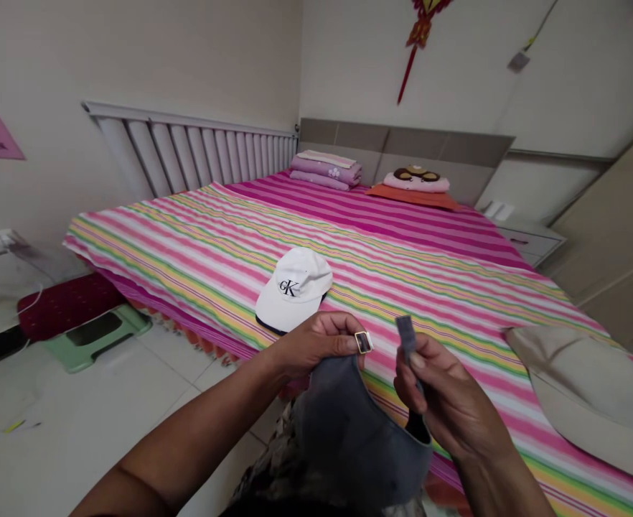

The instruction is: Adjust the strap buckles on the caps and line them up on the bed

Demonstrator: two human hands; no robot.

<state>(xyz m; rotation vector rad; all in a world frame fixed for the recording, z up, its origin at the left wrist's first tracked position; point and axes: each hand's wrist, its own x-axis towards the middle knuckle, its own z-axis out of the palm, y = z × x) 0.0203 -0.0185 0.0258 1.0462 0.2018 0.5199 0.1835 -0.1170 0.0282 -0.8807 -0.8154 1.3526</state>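
I hold a dark grey cap (349,431) in front of me, at the near edge of the bed. My left hand (316,341) pinches the metal buckle (364,342) at the cap's back. Beside it, my right hand (446,398) grips the grey adjusting strap (405,337), whose end sticks up between the fingers. The strap end and the buckle are a little apart. A white cap with a black logo (295,287) lies on the striped bedspread (402,251) just beyond my hands. A beige cap (580,391) lies at the right on the bed.
Folded purple bedding (326,171) and an orange pillow with a pink cushion (416,187) sit at the headboard. A green stool (98,334) stands on the white tiled floor at the left. A white nightstand (529,237) and pale wardrobe (618,237) stand at the right.
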